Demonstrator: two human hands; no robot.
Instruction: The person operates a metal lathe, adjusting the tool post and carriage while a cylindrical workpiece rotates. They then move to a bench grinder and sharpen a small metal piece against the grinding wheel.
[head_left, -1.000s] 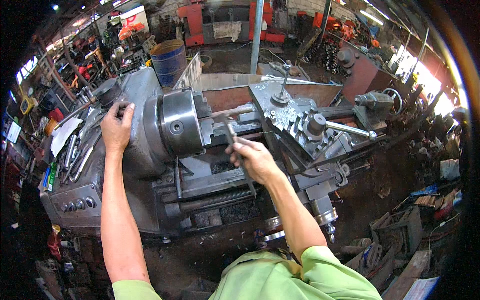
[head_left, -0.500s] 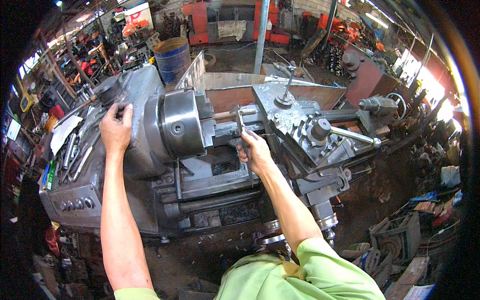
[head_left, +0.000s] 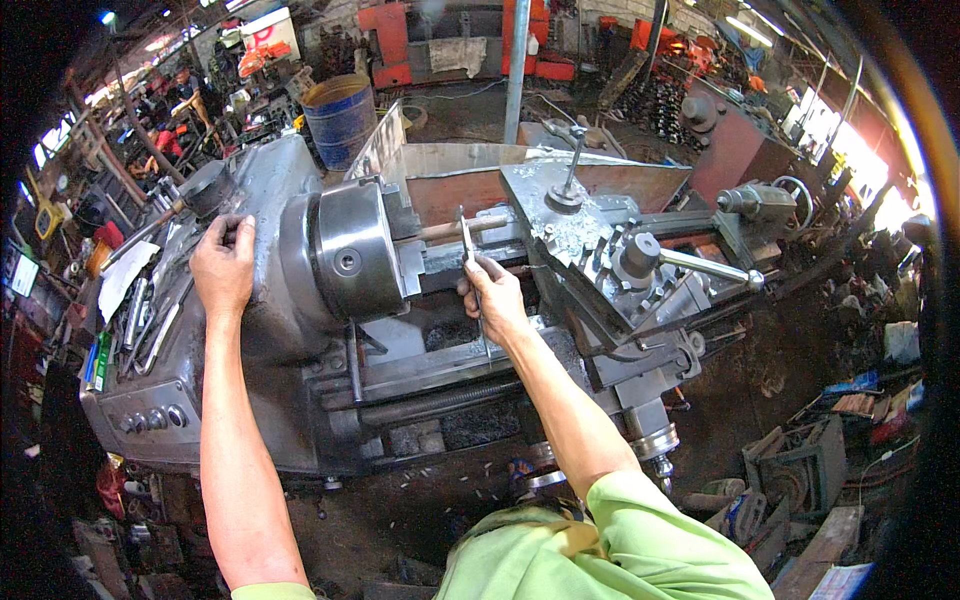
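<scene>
My right hand (head_left: pixel 495 298) is closed around a metal caliper (head_left: pixel 466 238), its fingers gripping the beam. The caliper's upper end is at a slim round rod (head_left: pixel 437 231), which sticks out of the lathe chuck (head_left: pixel 352 248) toward the tool post. Whether its jaws touch the rod I cannot tell. On top of the grey headstock (head_left: pixel 275 178) rests my left hand (head_left: pixel 222 268), fingers bent and thumb apart from them, with nothing visible in it.
Right of the rod is the carriage with a chip-covered plate (head_left: pixel 540 195) and a long clamping handle (head_left: pixel 705 268). The tailstock (head_left: pixel 760 205) stands farther right. Wrenches (head_left: pixel 150 325) and a paper sheet (head_left: pixel 128 272) lie left on the headstock. A blue drum (head_left: pixel 340 125) stands behind.
My right hand has shifted slightly left along the rod with the caliper, which now appears more edge-on. My left hand stays on the headstock.
</scene>
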